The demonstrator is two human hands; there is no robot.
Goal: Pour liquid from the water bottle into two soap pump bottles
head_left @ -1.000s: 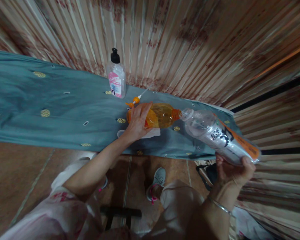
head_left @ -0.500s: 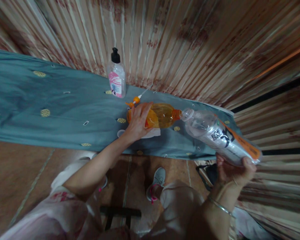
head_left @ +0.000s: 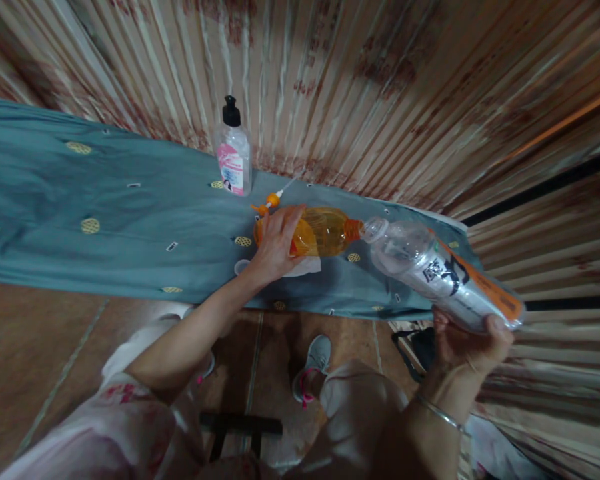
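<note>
My left hand (head_left: 279,243) is wrapped round the body of an orange see-through bottle (head_left: 330,230), whose threaded neck points right. My right hand (head_left: 473,343) grips the lower end of a clear plastic bottle (head_left: 420,257) with an orange, black and white label. That bottle slants down from its base to its open mouth, which meets the orange bottle's neck. Just beyond my left hand lies an orange pump top (head_left: 271,201) with a white stem. A white cloth or paper (head_left: 307,266) shows partly under the orange bottle.
A clear pump bottle (head_left: 235,160) with a black top and pink label stands by the curtain (head_left: 330,87). A small clear round cap (head_left: 241,267) lies near my left wrist. The narrow table has a teal cloth (head_left: 130,220). Below is a dark stool (head_left: 241,423).
Almost nothing differs. The base of the clear bottle has shifted very slightly to the right; both hands keep their grips.
</note>
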